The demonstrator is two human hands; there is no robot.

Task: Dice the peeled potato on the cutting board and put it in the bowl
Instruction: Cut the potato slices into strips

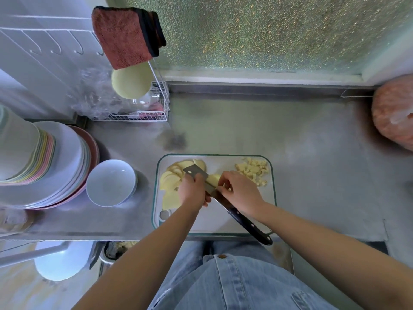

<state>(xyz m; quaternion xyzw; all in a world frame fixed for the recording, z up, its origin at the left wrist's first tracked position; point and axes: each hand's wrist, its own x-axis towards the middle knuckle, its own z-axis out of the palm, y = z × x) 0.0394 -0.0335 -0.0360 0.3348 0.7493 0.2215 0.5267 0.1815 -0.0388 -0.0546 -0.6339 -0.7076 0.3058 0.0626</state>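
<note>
A white cutting board (257, 211) with a green rim lies on the steel counter. Peeled potato slices (171, 181) are fanned out on its left side, and a heap of diced potato (253, 170) sits at its top right. A black-handled knife (248, 224) lies diagonally across the board, with its handle past the near edge and in neither hand. My left hand (192, 192) curls over the blade. My right hand (239, 191) pinches a small stack of potato (213, 179) resting against the blade. The white bowl (111, 182) stands left of the board with nothing in it.
Stacked plates (55, 164) and pastel bowls stand at the far left beside the bowl. A wire rack (143, 113) with a red cloth and a sponge is at the back left. An orange mesh bag (394, 113) sits at the right edge. Bare counter lies behind the board.
</note>
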